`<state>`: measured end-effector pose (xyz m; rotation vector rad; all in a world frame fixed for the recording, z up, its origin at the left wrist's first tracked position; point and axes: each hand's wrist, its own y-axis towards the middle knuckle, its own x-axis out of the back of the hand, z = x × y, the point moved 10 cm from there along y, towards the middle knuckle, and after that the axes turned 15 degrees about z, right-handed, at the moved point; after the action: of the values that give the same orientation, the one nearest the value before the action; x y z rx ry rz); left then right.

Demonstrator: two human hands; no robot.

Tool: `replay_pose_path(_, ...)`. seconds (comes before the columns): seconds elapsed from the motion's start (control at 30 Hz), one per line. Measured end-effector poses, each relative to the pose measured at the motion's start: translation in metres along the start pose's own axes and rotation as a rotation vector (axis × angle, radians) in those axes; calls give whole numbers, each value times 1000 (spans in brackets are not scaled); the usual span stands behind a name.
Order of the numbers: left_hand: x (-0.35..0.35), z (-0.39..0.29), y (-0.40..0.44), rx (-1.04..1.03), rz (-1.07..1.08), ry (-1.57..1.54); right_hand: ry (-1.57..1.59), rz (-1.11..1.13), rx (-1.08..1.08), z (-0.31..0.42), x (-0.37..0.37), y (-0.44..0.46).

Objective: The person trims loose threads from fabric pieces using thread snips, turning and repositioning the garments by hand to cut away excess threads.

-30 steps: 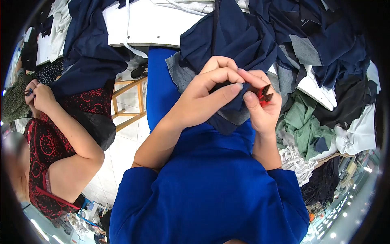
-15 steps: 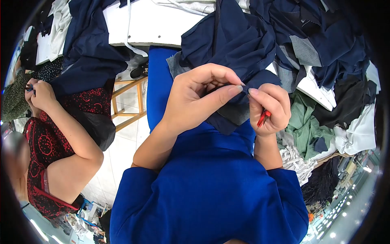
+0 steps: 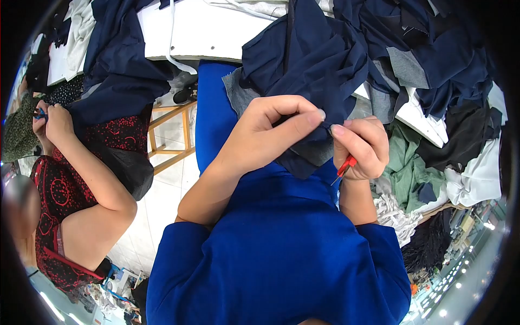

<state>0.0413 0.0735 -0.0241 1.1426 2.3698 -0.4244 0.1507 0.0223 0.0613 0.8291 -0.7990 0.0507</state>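
Mid-frame, the left hand [image 3: 268, 132] and right hand [image 3: 368, 146] (red tool [image 3: 348, 164] in palm) have parted slightly, both pinching navy cloth [image 3: 314, 54], perhaps tautening it.

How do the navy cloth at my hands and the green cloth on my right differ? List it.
Colour: the navy cloth is dark blue; the green cloth is a muted green.
Contact: the navy cloth is at the fingertips of the left hand and right hand; the green cloth lies untouched.
Extent: more of the navy cloth shows than of the green cloth.
Shared: both are rumpled.
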Motion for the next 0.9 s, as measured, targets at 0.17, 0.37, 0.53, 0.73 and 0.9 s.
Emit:
replay_pose_path(0.17, 0, -7, -1, -84, -33, 87, -3, 10, -49, -7, -2, 2)
replay_pose_path(0.37, 7, -17, -2, -126, -113, 388, 397, -15, -676, -53, -9, -28)
replay_pose_path(0.53, 19, -27, -10, -188, -340, 511, 757, -10, -696, -38, -18, -18)
replay_pose_path(0.73, 18, -29, -11, -175, -367, 594, 643, 139, -744, -37, -21, -19)
replay_pose_path(0.9, 17, -33, -12, -176, -359, 652, 598, 139, -737, -38, -19, -18)
